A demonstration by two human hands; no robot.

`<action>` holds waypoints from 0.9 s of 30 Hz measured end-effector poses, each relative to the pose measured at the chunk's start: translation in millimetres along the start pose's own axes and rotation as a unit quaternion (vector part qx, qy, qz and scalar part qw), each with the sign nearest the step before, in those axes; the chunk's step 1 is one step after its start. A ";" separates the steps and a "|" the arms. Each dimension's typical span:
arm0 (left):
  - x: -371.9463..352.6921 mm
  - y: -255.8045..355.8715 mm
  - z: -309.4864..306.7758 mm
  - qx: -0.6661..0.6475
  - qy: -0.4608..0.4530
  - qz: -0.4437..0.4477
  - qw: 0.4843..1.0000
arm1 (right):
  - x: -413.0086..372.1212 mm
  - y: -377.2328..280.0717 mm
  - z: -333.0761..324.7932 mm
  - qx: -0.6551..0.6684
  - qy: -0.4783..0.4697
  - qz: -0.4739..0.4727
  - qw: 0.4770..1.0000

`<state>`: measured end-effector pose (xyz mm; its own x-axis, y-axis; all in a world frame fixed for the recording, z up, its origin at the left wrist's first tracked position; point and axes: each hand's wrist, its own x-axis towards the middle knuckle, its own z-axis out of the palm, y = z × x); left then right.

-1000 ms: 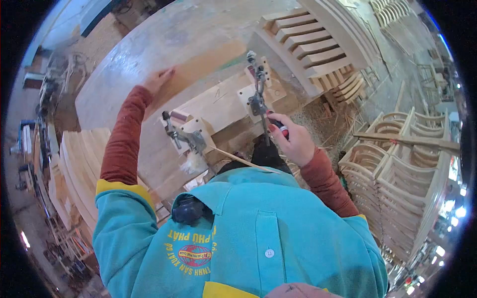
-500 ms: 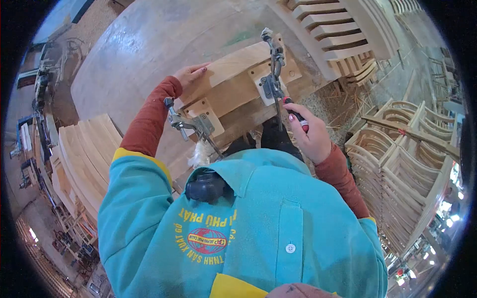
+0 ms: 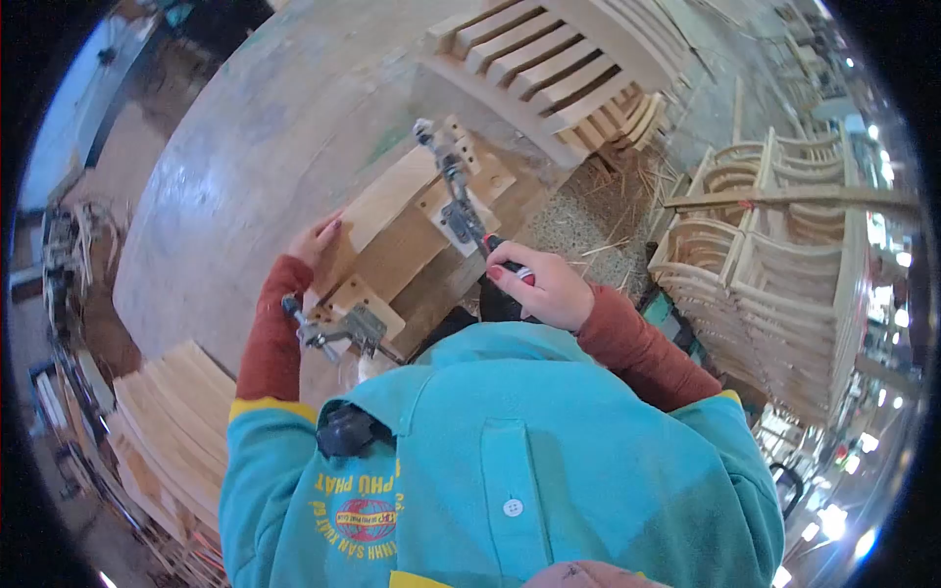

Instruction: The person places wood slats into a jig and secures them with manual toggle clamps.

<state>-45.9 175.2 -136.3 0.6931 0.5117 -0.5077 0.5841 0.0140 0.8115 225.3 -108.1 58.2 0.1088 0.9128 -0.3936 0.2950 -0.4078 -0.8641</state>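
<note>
From afar, I'm resting my left hand (image 3: 315, 244), fingers extended, against the wooden plank (image 3: 387, 202) near the close edge of the work surface (image 3: 225, 216) while gripping the toggle clamp's (image 3: 458, 214) red-and-black handle (image 3: 497, 244) with my right hand (image 3: 546, 287), seemingly clamping, the next move likely needing the plank steady.

From my station I log a turquoise shirt (image 3: 627, 490) with a stitched placket (image 3: 505, 456) and white button (image 3: 513, 508). Left chest: red globe emblem (image 3: 366, 519) ringed by yellow lettering (image 3: 345, 484), "PHÚ PHÁT" legible. Yellow band (image 3: 272, 407) ends the left turquoise sleeve (image 3: 270, 461); rust-brown undersleeves (image 3: 642, 343) run wristward. I note red polish on the right hand's (image 3: 554, 292) nails.
</note>
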 end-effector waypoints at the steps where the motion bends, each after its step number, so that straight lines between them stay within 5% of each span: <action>1: -3.4 3.4 2.9 0.003 0.014 -0.005 1.000 | 1.2 -4.2 -3.4 0.011 -0.021 0.027 0.999; 3: -4.2 6.0 6.1 -0.050 0.008 -0.005 0.999 | 8.1 -6.5 -11.3 0.034 -0.068 0.078 0.994; 5: -3.7 1.4 6.1 -0.076 0.006 0.006 0.997 | 14.3 11.1 -6.2 -0.019 -0.046 0.006 0.999; 11: -4.8 -6.8 1.2 -0.147 0.003 -0.004 0.989 | 6.7 11.9 -1.7 -0.036 -0.008 -0.020 0.999; 27: -0.1 -10.9 -3.6 -0.097 0.029 0.015 0.995 | 8.1 15.3 -3.6 -0.046 -0.017 -0.034 0.998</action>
<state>-53.8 178.0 -144.1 0.6803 0.5628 -0.4695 0.4668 0.1612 0.8696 234.2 -106.8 42.9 0.0537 0.9361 -0.3477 0.3857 -0.3406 -0.8574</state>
